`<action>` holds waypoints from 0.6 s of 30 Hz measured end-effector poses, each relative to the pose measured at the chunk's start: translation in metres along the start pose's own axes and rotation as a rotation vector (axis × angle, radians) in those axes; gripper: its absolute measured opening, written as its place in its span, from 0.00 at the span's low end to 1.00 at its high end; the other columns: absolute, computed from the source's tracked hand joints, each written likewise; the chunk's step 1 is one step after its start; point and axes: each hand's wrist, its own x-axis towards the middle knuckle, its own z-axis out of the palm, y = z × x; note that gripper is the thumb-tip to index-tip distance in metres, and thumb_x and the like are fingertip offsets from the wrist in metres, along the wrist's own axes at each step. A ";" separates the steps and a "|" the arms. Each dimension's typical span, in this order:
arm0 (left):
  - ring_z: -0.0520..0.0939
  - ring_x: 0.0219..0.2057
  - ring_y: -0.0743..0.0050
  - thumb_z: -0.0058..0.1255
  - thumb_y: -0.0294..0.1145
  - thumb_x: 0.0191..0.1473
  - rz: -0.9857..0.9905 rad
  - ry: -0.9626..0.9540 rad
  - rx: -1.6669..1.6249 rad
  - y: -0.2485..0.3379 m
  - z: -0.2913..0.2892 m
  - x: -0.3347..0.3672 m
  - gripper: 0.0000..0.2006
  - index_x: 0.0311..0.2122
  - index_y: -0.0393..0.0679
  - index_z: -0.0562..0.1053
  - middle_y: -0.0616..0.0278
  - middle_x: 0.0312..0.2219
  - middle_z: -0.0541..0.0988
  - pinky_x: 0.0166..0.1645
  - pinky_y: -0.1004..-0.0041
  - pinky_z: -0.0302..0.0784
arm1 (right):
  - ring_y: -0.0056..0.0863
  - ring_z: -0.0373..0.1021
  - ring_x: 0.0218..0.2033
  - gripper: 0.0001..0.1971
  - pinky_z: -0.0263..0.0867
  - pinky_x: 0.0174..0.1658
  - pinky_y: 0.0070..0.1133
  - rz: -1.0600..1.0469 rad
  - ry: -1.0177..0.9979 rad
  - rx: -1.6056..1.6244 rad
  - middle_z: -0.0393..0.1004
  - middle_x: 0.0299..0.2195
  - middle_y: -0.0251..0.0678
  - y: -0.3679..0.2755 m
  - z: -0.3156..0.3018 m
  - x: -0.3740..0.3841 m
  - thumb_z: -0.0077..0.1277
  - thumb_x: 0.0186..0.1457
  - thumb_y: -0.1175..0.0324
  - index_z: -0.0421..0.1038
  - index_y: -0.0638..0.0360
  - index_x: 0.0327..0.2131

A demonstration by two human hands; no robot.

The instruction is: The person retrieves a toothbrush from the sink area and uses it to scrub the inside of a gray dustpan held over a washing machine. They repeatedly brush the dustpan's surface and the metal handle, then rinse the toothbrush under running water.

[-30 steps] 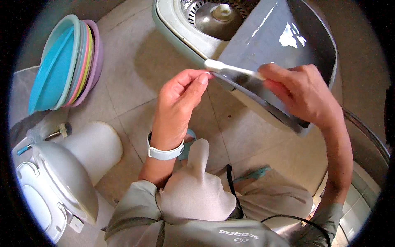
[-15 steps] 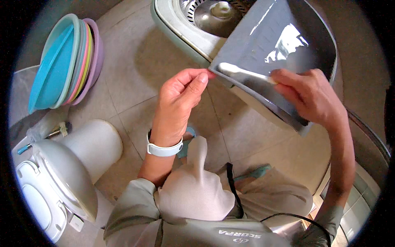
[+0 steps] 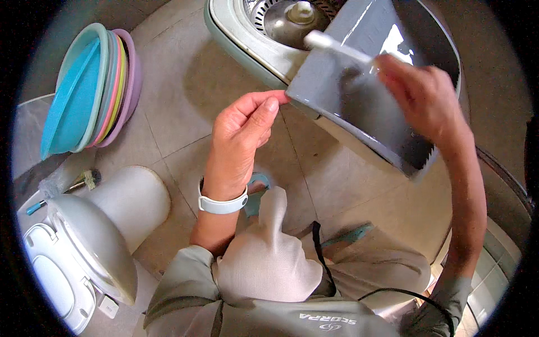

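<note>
My left hand (image 3: 242,126) pinches the near left corner of a wide grey dustpan (image 3: 320,78) between thumb and forefinger. The dustpan is tilted, its inside wet and shiny, with a toothed edge at the lower right. Over it, my right hand (image 3: 424,98) is closed around a slim white brush-like tool (image 3: 337,48). The tool is smeared by motion; its rounded white end points left, beyond the fingers. Whether it touches the dustpan I cannot tell. A white band circles my left wrist.
Behind the dustpan stands a washing machine (image 3: 244,42) with its metal drum (image 3: 275,25) showing. At left, several coloured basins (image 3: 78,95) lean stacked against the wall. A white toilet (image 3: 101,241) stands at lower left, near a blue-handled brush (image 3: 36,208). The floor is tiled.
My right hand has moved up and slightly left with the white tool, whose end now lies over the dustpan's left wall. My left hand keeps its pinch on the corner.
</note>
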 end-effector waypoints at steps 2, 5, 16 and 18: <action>0.54 0.17 0.93 0.48 0.34 0.57 0.011 -0.005 -0.006 -0.003 0.002 0.000 0.11 0.41 0.38 0.74 0.81 0.17 0.60 0.21 0.85 0.46 | 0.42 0.67 0.17 0.06 0.62 0.21 0.32 0.059 -0.045 0.039 0.68 0.17 0.42 0.006 0.001 -0.010 0.49 0.52 0.69 0.67 0.53 0.35; 0.54 0.17 0.93 0.48 0.34 0.57 -0.021 0.016 0.006 -0.005 -0.001 -0.001 0.12 0.41 0.37 0.74 0.81 0.17 0.60 0.21 0.85 0.46 | 0.43 0.67 0.17 0.05 0.62 0.19 0.33 -0.040 -0.168 0.194 0.67 0.15 0.43 -0.033 0.008 -0.021 0.49 0.52 0.66 0.66 0.51 0.32; 0.54 0.17 0.93 0.48 0.33 0.57 0.005 0.022 0.002 -0.004 0.002 -0.001 0.12 0.41 0.36 0.74 0.80 0.17 0.61 0.21 0.85 0.47 | 0.44 0.69 0.19 0.05 0.63 0.21 0.35 -0.014 -0.072 0.077 0.67 0.16 0.43 -0.001 0.008 -0.013 0.46 0.55 0.65 0.66 0.51 0.33; 0.54 0.17 0.93 0.48 0.33 0.57 0.004 0.000 0.001 -0.003 0.003 0.000 0.12 0.42 0.36 0.73 0.80 0.17 0.61 0.21 0.85 0.47 | 0.44 0.68 0.18 0.05 0.62 0.22 0.35 0.089 0.004 0.027 0.67 0.16 0.43 0.006 0.006 -0.014 0.47 0.54 0.64 0.66 0.52 0.33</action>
